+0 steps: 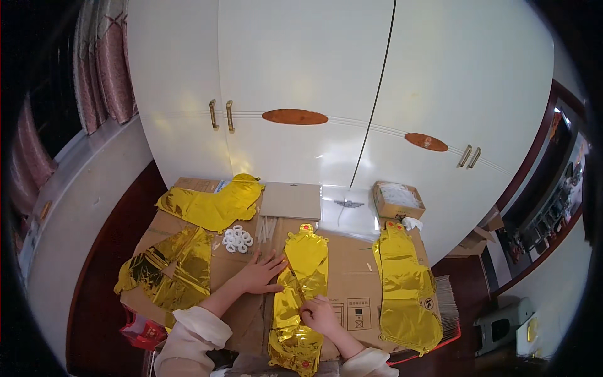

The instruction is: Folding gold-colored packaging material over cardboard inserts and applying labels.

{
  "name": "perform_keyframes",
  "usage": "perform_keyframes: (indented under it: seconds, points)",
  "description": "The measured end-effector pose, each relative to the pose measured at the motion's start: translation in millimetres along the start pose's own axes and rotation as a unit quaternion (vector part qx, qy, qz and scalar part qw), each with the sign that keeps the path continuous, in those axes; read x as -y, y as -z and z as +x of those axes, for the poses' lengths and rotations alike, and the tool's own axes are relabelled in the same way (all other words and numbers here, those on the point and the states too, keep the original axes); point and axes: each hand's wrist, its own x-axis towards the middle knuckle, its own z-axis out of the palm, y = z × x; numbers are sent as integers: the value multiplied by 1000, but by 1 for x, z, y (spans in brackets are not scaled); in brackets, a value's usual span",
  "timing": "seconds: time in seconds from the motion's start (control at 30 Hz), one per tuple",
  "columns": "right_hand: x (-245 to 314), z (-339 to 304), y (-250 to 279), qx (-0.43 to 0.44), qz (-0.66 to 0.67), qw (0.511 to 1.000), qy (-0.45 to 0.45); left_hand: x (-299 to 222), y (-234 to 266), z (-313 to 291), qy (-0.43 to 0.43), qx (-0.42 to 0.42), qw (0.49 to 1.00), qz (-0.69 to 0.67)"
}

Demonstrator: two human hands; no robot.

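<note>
Here's the gold foil [308,251] running lengthwise away from me on the cardboard [353,264], left grip [260,277] spread open at its left edge, right grip [320,315] nearer, curled atop it, pinching or not I can't tell.

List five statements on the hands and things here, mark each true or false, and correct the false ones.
1. The right hand touches the middle gold foil piece. True.
2. The left hand is clenched. False: the left hand is spread open.
3. White rings lie left of the middle gold foil piece. True.
4. The small box at back right is shut. False: the small box is open.
5. Pale thin strips lie beside the white rings. True.
</note>
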Motion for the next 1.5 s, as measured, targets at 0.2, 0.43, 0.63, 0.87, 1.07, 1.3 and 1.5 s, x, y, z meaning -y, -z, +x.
perform_keyframes:
  seconds: [0.2, 0.43, 0.63, 0.87, 1.07, 1.3, 1.5]
  points:
    - [-3, 0, -1, 12, 2, 1000, -2, 0, -1, 1, -4, -15, 1000, 10]
    - [32, 15, 28, 44, -130, 988, 77, -2, 3, 0, 0, -10, 1000, 25]
    - [39, 11, -2, 162, -149, 960, 175, -2, 2, 1, -1, 1, 1000, 27]
    - [38, 3, -10, 223, -184, 939, 186, -2, 1, -1, 6, -7, 999, 32]
    - [43, 3, -6, 251, -204, 925, 201, -1, 2, 1, 17, -4, 999, 34]
    - [43, 0, -6, 250, -191, 923, 220, -1, 15, 9, 29, 24, 997, 62]
    - [42, 0, -6, 260, -181, 922, 221, 13, 14, 25, 49, 14, 998, 40]
